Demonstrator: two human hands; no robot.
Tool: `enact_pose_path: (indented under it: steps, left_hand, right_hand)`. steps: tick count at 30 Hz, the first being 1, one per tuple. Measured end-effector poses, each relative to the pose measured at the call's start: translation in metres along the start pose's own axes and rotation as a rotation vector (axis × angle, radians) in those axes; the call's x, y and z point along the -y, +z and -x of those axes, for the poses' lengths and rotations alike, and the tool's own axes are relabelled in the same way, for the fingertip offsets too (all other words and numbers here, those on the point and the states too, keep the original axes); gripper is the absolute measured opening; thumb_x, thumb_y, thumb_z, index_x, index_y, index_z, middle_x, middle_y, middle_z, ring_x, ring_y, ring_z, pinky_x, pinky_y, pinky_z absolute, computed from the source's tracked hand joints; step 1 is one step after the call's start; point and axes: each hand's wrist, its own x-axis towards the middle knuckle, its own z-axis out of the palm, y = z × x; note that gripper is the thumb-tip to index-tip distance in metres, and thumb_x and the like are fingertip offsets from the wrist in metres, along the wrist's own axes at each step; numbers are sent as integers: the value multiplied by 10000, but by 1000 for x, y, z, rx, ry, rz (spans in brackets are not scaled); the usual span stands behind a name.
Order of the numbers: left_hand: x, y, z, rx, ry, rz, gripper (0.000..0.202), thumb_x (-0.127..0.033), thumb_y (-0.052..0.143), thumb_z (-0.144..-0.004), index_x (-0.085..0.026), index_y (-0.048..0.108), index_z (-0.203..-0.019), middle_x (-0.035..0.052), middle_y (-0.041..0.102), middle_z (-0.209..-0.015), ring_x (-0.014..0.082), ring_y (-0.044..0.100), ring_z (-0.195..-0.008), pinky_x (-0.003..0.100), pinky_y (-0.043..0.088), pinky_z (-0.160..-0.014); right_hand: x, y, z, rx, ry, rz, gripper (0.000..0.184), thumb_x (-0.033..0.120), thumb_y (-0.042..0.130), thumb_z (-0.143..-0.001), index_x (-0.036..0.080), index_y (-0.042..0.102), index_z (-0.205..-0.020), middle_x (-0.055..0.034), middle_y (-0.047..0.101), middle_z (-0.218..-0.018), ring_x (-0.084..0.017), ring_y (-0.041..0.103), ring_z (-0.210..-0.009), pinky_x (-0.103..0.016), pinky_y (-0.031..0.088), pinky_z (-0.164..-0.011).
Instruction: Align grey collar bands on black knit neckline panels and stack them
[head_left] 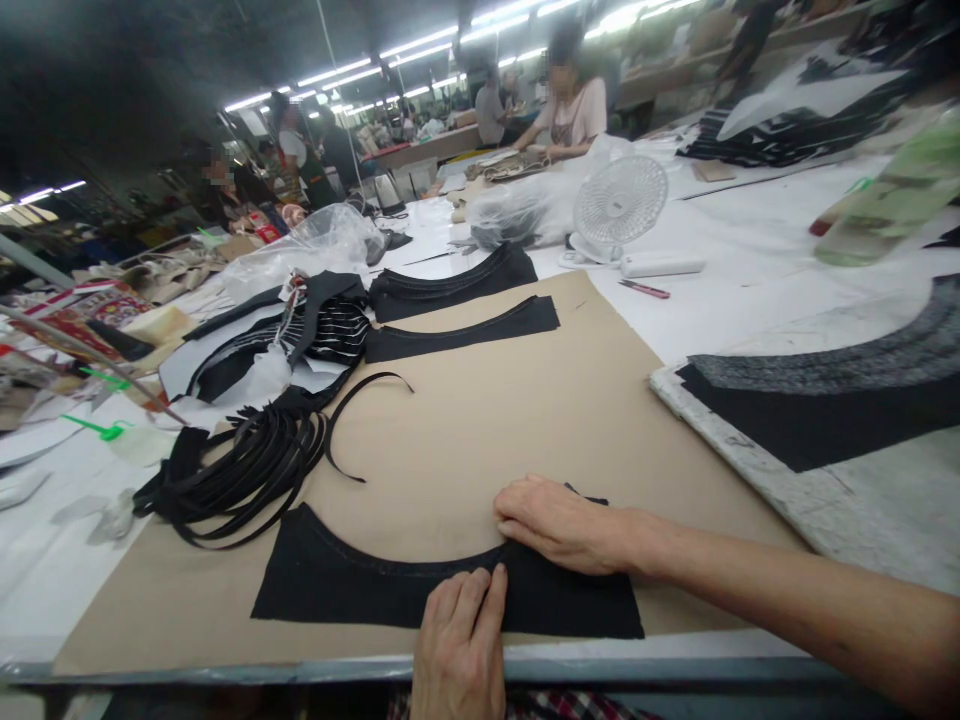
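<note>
One black curved panel (367, 597) lies flat near the front edge of the counter (525, 282), on a tan sheet (510, 420), its hollow side facing away from us, and we seem to be working along that inner curve, where a narrow band follows the edge. To do this well, we would go in short stretches, holding the cloth down just behind the spot being worked, letting the band follow the bend without stretching it, and smoothing out any pucker before moving along. Our left hand (459, 640) reaches straight up from the front, fingers extended and close together, the tips resting on the panel just below the curve; it looks relaxed rather than clenched and appears to grip nothing. Our right hand (562, 522) lies over the panel's right part, its forearm slanting in from the lower right, fingers curled and drawn together at the edge; whether they pinch the band or only press it, we cannot tell. A bundle of black strips (255, 470) sits beyond the panel's left end, with one loose strip (335, 420) beside it.
</note>
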Motion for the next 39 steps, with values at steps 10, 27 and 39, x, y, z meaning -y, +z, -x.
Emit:
enact_pose_path:
  steps: [10, 27, 39]
  left_hand:
    - [-2, 9, 9, -51, -48, -39, 423, -102, 403, -896, -113, 520, -1303, 129, 625, -1109, 216, 595, -1038, 321, 515, -875]
    - [-5, 11, 14, -27, -69, -52, 439, -88, 425, -888, -84, 501, -1320, 146, 587, -1113, 228, 568, -1058, 332, 520, -881]
    - [-5, 8, 15, -57, -97, -25, 434, -74, 423, -885, -104, 528, -1305, 134, 610, -1097, 205, 590, -1036, 307, 514, -879]
  right_hand:
    - [12, -5, -1, 68, -113, 95, 163, 225, 620, -834, 187, 582, -988, -60, 627, -970, -205, 552, -909, -341, 388, -837]
    - [5, 10, -7, 61, -255, 393, 184, 206, 410, -973, 186, 518, -825, -42, 579, -836, -173, 498, -759, -313, 349, -721]
    - [11, -1, -5, 64, -161, 183, 70, 242, 522, -908, 199, 552, -954, -32, 602, -936, -180, 544, -876, -339, 348, -800]
